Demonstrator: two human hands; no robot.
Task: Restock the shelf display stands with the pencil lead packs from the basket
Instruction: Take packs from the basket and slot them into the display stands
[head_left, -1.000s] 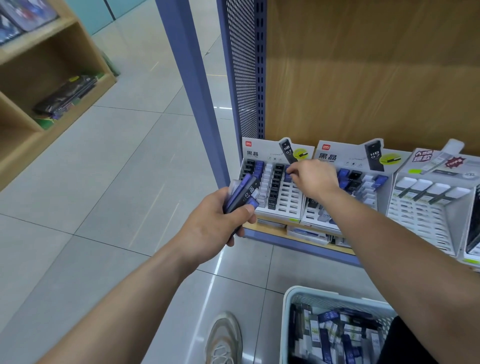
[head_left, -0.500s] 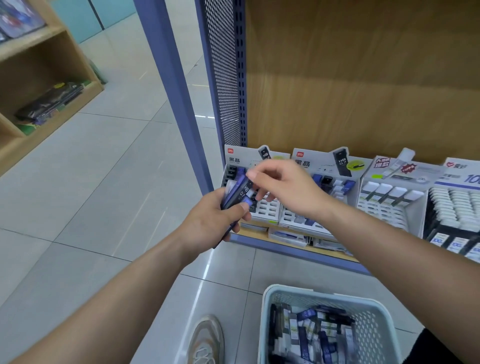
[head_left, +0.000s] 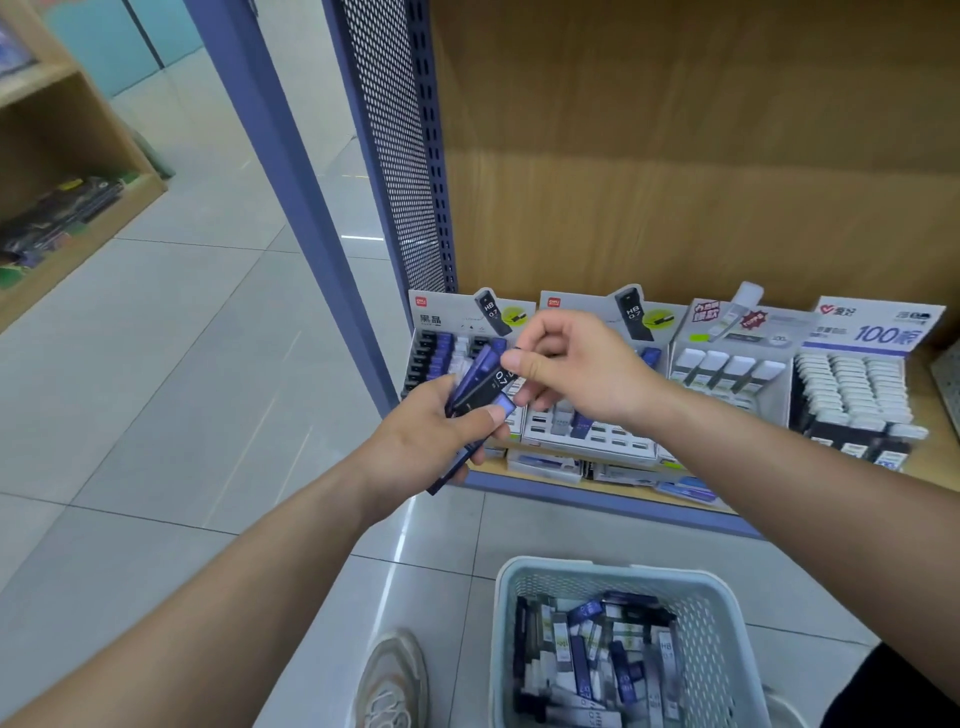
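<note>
My left hand (head_left: 431, 441) grips a fanned bundle of blue and black pencil lead packs (head_left: 480, 387) in front of the shelf. My right hand (head_left: 576, 371) pinches the top end of one pack in that bundle with thumb and fingers. Behind the hands stand two white slotted display stands, the left stand (head_left: 441, 343) partly filled with dark and blue packs, the second stand (head_left: 587, 431) mostly hidden by my right hand. A pale basket (head_left: 506, 623) on the floor below holds several more lead packs (head_left: 592, 660).
Two more display stands (head_left: 727, 364) (head_left: 857, 384) with white-capped packs fill the shelf to the right. A blue upright post (head_left: 291, 171) and perforated panel (head_left: 395, 145) border the shelf's left side. My shoe (head_left: 392, 680) is next to the basket. A wooden shelf unit (head_left: 57, 171) stands far left.
My right hand has left the display stand and come back to the bundle in my left hand, now pinching a pack there. The view has shifted so more stands show at right.
</note>
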